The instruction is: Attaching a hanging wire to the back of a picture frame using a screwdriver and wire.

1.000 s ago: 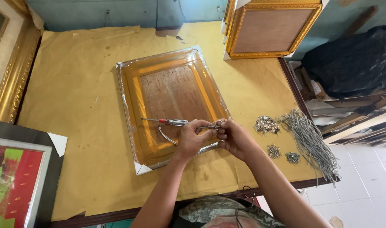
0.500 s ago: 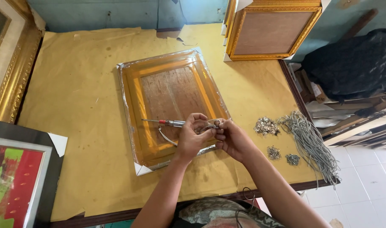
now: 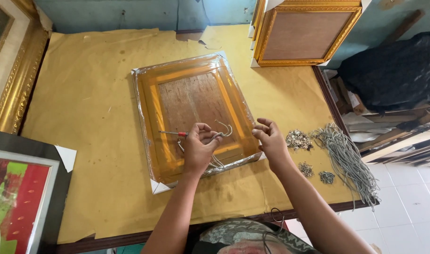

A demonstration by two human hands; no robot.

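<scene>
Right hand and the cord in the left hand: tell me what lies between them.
Nothing visible does. The right hand hovers open beside the grey cord pinched in the left hand, with only the wrapped frame lying flat below the gap.

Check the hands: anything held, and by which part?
Left hand pinches a grey cord near its looped end, with a red-handled tool alongside. Right hand is open, holding nothing.

A gilt frame (image 3: 305, 29) leans at the table's far edge, a red-and-green picture (image 3: 15, 200) lower left, dark cloth (image 3: 389, 70) right.
</scene>
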